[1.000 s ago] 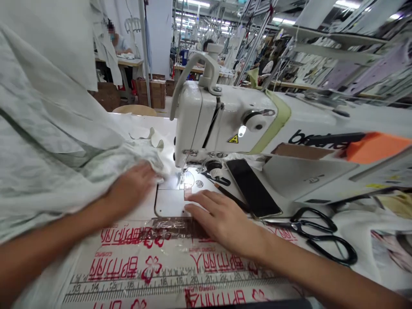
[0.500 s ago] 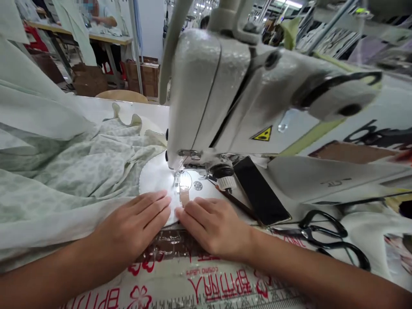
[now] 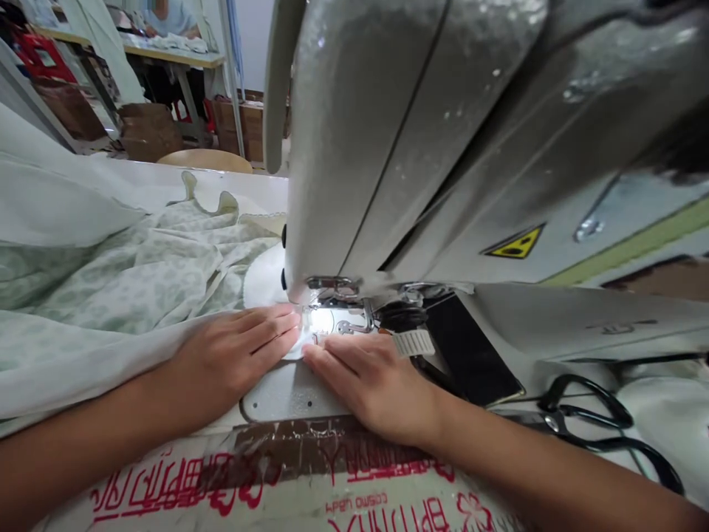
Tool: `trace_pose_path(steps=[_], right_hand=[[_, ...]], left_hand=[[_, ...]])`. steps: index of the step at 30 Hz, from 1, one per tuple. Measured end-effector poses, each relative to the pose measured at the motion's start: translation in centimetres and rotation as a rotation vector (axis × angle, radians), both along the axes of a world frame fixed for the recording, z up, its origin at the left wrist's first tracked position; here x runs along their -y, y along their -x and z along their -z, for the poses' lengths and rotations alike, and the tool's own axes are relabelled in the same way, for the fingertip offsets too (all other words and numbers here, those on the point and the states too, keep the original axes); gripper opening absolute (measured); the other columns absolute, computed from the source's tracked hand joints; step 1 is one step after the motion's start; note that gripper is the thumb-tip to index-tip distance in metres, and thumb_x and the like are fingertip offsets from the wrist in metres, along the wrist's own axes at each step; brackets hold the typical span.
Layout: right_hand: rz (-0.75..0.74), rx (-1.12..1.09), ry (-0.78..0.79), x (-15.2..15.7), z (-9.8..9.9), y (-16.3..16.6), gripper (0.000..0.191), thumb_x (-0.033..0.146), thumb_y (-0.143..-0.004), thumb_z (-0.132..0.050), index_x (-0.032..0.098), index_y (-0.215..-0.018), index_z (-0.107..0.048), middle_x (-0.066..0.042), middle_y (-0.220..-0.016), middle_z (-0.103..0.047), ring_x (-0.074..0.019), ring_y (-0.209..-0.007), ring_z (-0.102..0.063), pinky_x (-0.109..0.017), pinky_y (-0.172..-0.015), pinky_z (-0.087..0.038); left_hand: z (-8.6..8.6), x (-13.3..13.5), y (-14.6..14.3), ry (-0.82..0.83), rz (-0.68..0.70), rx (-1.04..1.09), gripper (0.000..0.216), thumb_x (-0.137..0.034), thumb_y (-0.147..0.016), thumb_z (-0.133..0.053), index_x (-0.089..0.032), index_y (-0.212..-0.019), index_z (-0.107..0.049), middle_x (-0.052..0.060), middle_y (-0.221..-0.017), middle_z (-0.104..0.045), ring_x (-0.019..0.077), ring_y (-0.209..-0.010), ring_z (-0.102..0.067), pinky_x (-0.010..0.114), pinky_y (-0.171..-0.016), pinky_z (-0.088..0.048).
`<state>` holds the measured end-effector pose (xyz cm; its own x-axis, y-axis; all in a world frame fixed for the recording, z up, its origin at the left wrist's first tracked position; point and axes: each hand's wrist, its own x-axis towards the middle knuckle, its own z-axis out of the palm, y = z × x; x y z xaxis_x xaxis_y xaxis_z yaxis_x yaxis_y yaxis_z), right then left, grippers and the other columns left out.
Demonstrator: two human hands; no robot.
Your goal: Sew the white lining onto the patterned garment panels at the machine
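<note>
A white sewing machine (image 3: 421, 140) fills the upper right of the head view, with its lit needle area (image 3: 326, 321) just below the head. My left hand (image 3: 233, 358) lies flat with fingers stretched out on pale green patterned fabric (image 3: 127, 288), fingertips at the presser foot. My right hand (image 3: 365, 380) rests flat on the metal bed plate (image 3: 277, 395), fingers extended toward the needle from the right. The two sets of fingertips almost meet at the fabric's white edge under the needle.
A dark phone (image 3: 476, 355) lies on the machine bed right of the needle. Black scissors (image 3: 603, 425) sit at the right. The table front carries red printed characters (image 3: 166, 495). Far back are cardboard boxes (image 3: 149, 129) and another person at a table (image 3: 166, 22).
The view has moved much closer to the needle. My left hand pulled the green fabric in under the presser foot, and both hands slid forward to the needle.
</note>
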<state>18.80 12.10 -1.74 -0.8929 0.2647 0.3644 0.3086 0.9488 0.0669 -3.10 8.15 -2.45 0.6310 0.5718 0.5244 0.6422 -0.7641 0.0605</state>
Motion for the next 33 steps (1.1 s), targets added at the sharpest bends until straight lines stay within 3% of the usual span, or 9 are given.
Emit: trace_pose_path(steps=[10,21,27,33], right_hand=[[0.053,-0.007,0.028,-0.2,0.1,0.0,0.015,0.012,-0.088,-0.044,0.012,-0.092,-0.059,-0.001,-0.07,-0.052,-0.0111,-0.054,-0.037,-0.028,-0.048,-0.025],[0.075,-0.07,0.036,0.2,0.2,-0.2,0.022,0.015,-0.089,-0.044,0.011,-0.106,-0.058,-0.005,-0.076,-0.061,-0.0137,-0.06,-0.05,-0.027,-0.054,-0.036],[0.122,0.003,0.069,0.2,-0.2,-0.8,0.026,0.017,-0.093,-0.037,0.011,-0.109,-0.058,-0.006,-0.071,-0.06,-0.0148,-0.066,-0.054,-0.027,-0.061,-0.041],[0.125,0.098,0.037,0.2,-0.5,-1.0,0.025,0.018,-0.091,-0.041,0.013,-0.108,-0.058,-0.007,-0.071,-0.061,-0.0153,-0.065,-0.053,-0.024,-0.054,-0.039]], left_hand=[[-0.5,-0.4,-0.1,-0.009,-0.011,-0.042,0.026,-0.014,-0.096,-0.034,-0.009,-0.111,-0.055,0.012,-0.11,-0.063,0.021,-0.108,-0.057,0.036,-0.087,-0.054],[-0.6,-0.2,-0.4,-0.057,0.038,-0.037,0.026,-0.01,-0.095,-0.034,-0.005,-0.109,-0.055,0.015,-0.108,-0.061,0.0234,-0.111,-0.053,0.041,-0.096,-0.048],[-0.6,0.1,-0.8,-0.106,0.08,-0.021,0.029,-0.008,-0.094,-0.031,-0.004,-0.11,-0.055,0.016,-0.105,-0.062,0.024,-0.111,-0.052,0.041,-0.095,-0.047],[-1.3,0.2,-1.1,-0.106,0.075,-0.11,0.025,-0.007,-0.093,-0.037,0.0,-0.105,-0.058,0.018,-0.099,-0.063,0.026,-0.105,-0.056,0.041,-0.092,-0.049]])
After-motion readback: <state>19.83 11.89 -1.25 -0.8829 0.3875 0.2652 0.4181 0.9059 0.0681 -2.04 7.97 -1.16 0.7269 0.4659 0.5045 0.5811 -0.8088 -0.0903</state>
